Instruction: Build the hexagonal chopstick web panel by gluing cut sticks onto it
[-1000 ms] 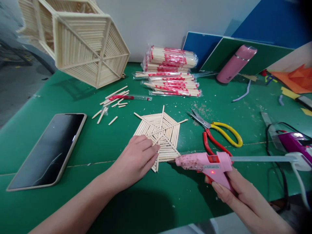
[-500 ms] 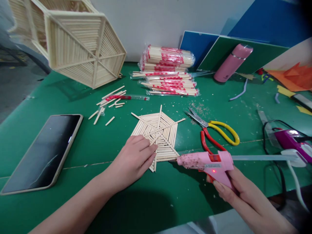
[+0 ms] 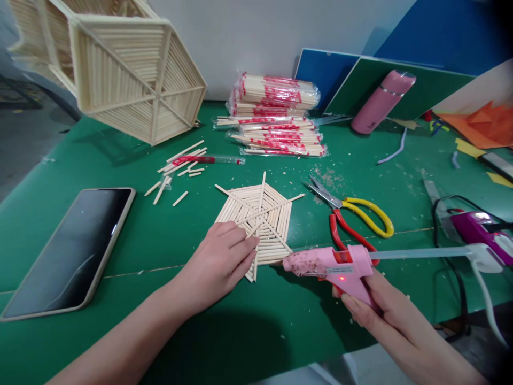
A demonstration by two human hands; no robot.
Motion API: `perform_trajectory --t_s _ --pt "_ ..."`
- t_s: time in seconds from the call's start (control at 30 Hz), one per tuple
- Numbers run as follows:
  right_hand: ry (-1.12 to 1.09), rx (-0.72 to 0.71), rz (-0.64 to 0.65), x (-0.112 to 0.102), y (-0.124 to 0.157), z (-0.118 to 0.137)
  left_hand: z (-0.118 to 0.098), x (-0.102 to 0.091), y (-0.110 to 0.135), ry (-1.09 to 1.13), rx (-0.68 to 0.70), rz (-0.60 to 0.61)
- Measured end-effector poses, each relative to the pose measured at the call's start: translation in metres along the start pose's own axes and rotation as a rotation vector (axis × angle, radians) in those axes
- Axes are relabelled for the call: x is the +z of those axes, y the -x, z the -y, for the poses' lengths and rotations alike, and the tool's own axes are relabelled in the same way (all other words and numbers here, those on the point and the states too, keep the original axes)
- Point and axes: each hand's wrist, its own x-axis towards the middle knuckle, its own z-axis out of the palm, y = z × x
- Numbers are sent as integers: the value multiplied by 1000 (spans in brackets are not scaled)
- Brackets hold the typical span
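A flat hexagonal panel of wooden sticks point(image 3: 264, 214) lies on the green table point(image 3: 160, 235). My left hand point(image 3: 222, 262) rests on the panel's near left corner, fingers pressed down flat on the sticks. My right hand point(image 3: 385, 315) is wrapped round the handle of a pink glue gun point(image 3: 332, 264) with a red light on. The gun's nozzle points left and touches the panel's near right edge. A long glue stick point(image 3: 420, 253) pokes out of the gun's back.
Red-and-yellow scissors point(image 3: 352, 219) lie right of the panel. A phone point(image 3: 68, 246) is at the left, loose stick pieces point(image 3: 180, 168) behind it. Wrapped chopstick packs point(image 3: 276, 115), a pink flask point(image 3: 380, 101), a large stick lantern point(image 3: 128, 75) and a purple tool with cable point(image 3: 476, 227) stand around.
The glue gun has slid a little left, its nozzle now against the panel's near edge. My left hand has stayed on the panel.
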Motion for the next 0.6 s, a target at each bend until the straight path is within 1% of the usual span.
perform_trajectory --t_s 0.17,0.33,0.6 --pt "-30 35 -24 -4 5 -10 -1 -1 0 15 -7 3" --pt "-26 61 14 -6 9 -20 -2 -1 0 20 -1 2" --pt "-49 -14 -21 -1 2 -3 0 0 0 16 -9 2"
